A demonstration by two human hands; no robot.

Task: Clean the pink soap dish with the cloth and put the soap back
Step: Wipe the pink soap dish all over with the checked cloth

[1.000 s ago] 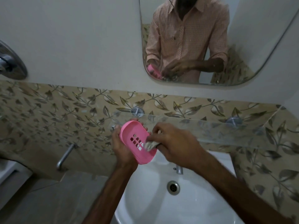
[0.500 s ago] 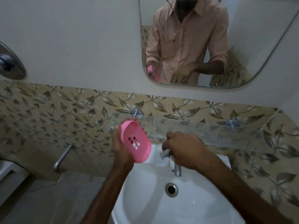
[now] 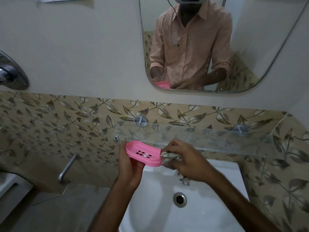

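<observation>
Left hand point(image 3: 130, 164) cupped under pink soap dish point(image 3: 142, 153), held level over sink point(image 3: 217, 206); right hand point(image 3: 185, 158) closed on bunched cloth point(image 3: 168, 156) touching dish's right end. Soap not visible. Risk: hard wipe w/ loose hold, dish drops into sink

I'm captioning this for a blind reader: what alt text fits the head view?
Over a white sink, the left hand holds an empty pink soap dish while the right hand presses a bunched cloth to its end. A mirror and a glass shelf hang above.
</observation>
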